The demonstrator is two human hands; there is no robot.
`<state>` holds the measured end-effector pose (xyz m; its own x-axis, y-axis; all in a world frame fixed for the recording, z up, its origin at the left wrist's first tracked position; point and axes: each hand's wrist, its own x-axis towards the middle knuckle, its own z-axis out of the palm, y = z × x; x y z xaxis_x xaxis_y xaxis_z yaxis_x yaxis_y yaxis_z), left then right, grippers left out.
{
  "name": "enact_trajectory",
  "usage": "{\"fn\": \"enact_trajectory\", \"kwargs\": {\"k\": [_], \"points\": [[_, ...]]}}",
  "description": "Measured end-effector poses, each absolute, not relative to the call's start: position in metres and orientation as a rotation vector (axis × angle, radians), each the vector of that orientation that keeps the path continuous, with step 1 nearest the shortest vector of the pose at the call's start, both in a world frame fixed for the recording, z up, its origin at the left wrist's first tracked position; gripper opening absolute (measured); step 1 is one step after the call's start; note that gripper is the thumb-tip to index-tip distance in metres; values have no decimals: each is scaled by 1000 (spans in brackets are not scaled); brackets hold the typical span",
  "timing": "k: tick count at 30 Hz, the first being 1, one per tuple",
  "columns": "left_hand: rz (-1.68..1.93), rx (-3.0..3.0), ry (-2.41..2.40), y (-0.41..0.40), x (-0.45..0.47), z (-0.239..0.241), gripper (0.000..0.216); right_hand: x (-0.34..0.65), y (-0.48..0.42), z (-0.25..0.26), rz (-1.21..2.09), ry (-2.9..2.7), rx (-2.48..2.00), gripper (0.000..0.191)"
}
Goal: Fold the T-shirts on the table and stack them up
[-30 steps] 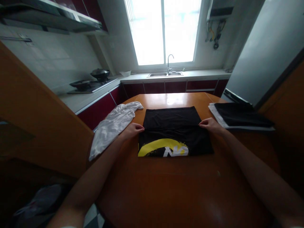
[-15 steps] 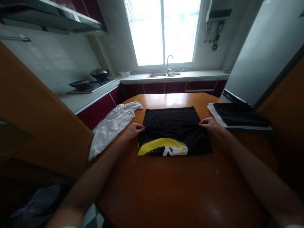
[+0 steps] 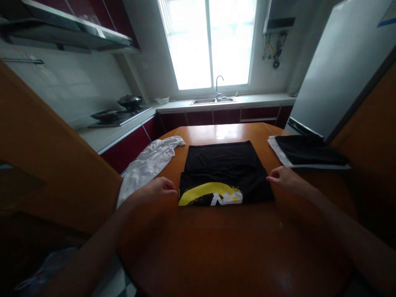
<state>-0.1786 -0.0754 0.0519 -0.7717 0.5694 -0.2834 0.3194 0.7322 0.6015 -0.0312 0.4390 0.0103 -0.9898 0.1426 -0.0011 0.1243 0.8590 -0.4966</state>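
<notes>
A black shirt (image 3: 222, 165) with a yellow and white print lies folded flat on the round wooden table (image 3: 229, 243). My left hand (image 3: 154, 190) rests at the shirt's near left edge, fingers curled with the tips against the cloth. At the near right edge my right hand (image 3: 286, 180) has its fingers drawn together, pinching the cloth. Both forearms reach in from the bottom corners.
A crumpled white garment (image 3: 148, 163) hangs over the table's left edge. A folded pile of black and white clothes (image 3: 305, 152) sits at the right. Behind are a counter with a sink (image 3: 213, 100), a stove with pans (image 3: 119, 113), and a fridge (image 3: 337, 70).
Both hands have slid from the shirt's fold line toward me, to its near side edges. The camera has tilted slightly.
</notes>
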Motion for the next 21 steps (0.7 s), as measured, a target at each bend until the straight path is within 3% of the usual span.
{"fn": "enact_trajectory", "kwargs": {"k": [8,15,21], "points": [[826,723,2756,-67,-107,10,30,25,417,-11,1027,-3047,-196,36],[773,784,2871,-78,-103,20,32,43,400,3,1150,-2916,-112,32],[647,773,2690,-99,-99,21,28,72,394,-5,1129,-3085,-143,31]]}}
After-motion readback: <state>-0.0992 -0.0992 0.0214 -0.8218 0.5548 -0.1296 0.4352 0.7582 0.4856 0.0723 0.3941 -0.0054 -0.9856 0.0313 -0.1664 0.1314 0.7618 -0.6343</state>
